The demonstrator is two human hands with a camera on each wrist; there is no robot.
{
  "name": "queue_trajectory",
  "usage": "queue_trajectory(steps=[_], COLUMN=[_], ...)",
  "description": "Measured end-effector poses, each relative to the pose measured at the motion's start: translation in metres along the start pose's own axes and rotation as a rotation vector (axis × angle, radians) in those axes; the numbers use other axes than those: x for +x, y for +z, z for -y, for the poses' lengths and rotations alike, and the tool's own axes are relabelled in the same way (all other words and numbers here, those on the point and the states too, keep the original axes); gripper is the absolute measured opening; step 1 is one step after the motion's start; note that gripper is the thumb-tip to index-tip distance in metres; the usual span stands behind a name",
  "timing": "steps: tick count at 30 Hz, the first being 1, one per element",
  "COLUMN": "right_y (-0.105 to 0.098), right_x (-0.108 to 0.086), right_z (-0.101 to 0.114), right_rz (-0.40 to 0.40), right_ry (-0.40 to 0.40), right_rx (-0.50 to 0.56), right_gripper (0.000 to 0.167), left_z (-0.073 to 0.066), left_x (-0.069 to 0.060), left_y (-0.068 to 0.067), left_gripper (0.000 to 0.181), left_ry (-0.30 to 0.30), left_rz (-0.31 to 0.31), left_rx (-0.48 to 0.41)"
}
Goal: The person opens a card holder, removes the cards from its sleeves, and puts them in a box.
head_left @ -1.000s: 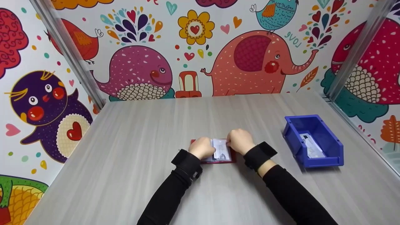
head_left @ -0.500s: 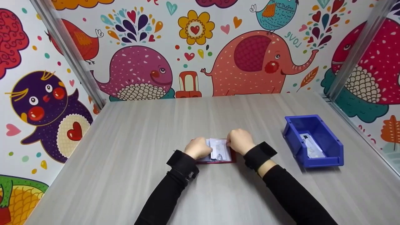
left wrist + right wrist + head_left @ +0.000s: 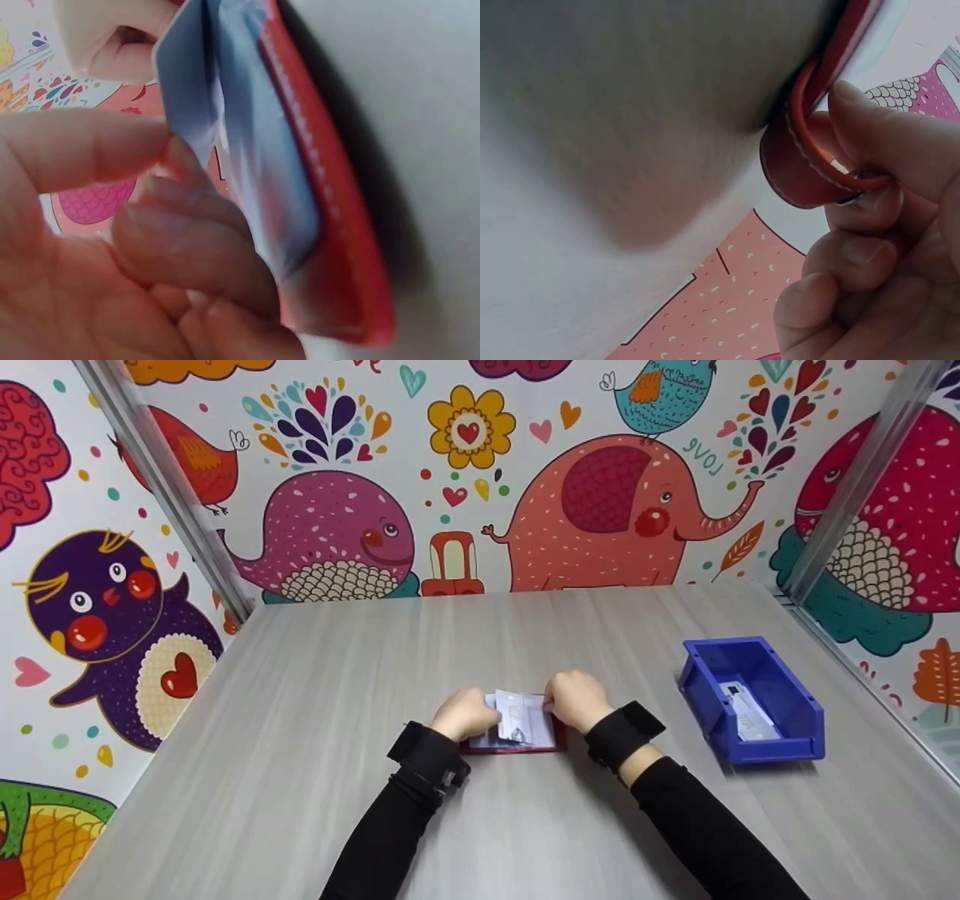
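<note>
A red wallet-like card holder point(image 3: 559, 741) lies spread on the table, with clear plastic sleeves inside and pale stitching along its edge. My left hand point(image 3: 463, 712) pinches a white card point(image 3: 514, 718) between thumb and index finger over the sleeves. In the left wrist view the card point(image 3: 182, 79) stands up at an angle from the sleeves point(image 3: 262, 150); whether its far edge is inside a sleeve is unclear. My right hand point(image 3: 577, 699) holds the right side of the holder. Up close, its thumb and index finger pinch a curled red strap or flap point(image 3: 791, 165).
A blue plastic bin point(image 3: 772, 748) stands on the table point(image 3: 337, 682) at the right, with white cards point(image 3: 750, 712) inside. Walls printed with cartoon animals close off the back and both sides.
My left hand has moved left, taking the white card the same way and tilting it, so more of the sleeves shows at the right. The right hand has stayed in place.
</note>
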State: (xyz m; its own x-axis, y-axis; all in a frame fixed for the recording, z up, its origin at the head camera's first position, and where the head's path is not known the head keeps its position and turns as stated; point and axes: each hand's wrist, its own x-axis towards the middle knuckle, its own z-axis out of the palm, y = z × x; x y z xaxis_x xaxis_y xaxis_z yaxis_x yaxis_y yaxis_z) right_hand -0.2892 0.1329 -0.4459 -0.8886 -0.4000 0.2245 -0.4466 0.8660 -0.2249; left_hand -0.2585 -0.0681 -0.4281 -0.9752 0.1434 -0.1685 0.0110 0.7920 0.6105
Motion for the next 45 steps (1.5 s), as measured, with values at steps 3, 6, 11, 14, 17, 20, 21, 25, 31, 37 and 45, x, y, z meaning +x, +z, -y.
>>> queue_trajectory(steps=[3,6,11,14,17,20,21,25,31,37,45], right_y=[0.0,0.001,0.002,0.002,0.003,0.002,0.002,0.002,0.001,0.0,-0.003], right_x=[0.0,0.0,0.0,0.0,-0.001,-0.001,-0.001,-0.002,-0.001,-0.001,-0.004], right_z=[0.0,-0.001,-0.001,-0.001,-0.001,-0.001,-0.001,-0.001,-0.001,-0.002,-0.005], right_rz=[-0.005,-0.004,-0.006,-0.012,-0.011,-0.005,-0.003,-0.006,-0.01,-0.008,0.022], right_ry=[-0.006,-0.012,-0.024,-0.035,-0.032,-0.02,-0.016,-0.014,-0.017,-0.024,-0.023], right_rx=[-0.005,-0.001,0.002,0.004,0.009,0.005,0.006,0.005,0.019,0.035,0.041], right_gripper=[0.005,0.005,0.006,0.006,0.006,0.006,0.006,0.006,0.005,0.005,0.007], left_z=[0.001,0.003,0.004,0.005,0.006,0.006,0.007,0.007,0.004,0.003,0.0], left_x=[0.0,0.0,-0.002,-0.003,-0.004,-0.005,-0.005,-0.005,-0.007,-0.008,-0.011], left_y=[-0.002,-0.004,-0.007,-0.009,-0.012,-0.016,-0.017,-0.021,-0.026,-0.028,-0.031], left_gripper=[0.004,0.004,0.006,0.007,0.01,0.015,0.017,0.019,0.02,0.034,0.042], left_ry=[-0.003,-0.008,-0.005,-0.008,-0.008,0.001,0.002,0.005,0.001,0.071,0.139], left_rz=[0.001,-0.004,-0.011,-0.011,-0.013,-0.027,-0.032,-0.04,-0.014,-0.038,-0.013], left_rx=[-0.015,-0.02,-0.028,-0.028,-0.015,0.014,0.019,0.018,-0.065,-0.089,-0.194])
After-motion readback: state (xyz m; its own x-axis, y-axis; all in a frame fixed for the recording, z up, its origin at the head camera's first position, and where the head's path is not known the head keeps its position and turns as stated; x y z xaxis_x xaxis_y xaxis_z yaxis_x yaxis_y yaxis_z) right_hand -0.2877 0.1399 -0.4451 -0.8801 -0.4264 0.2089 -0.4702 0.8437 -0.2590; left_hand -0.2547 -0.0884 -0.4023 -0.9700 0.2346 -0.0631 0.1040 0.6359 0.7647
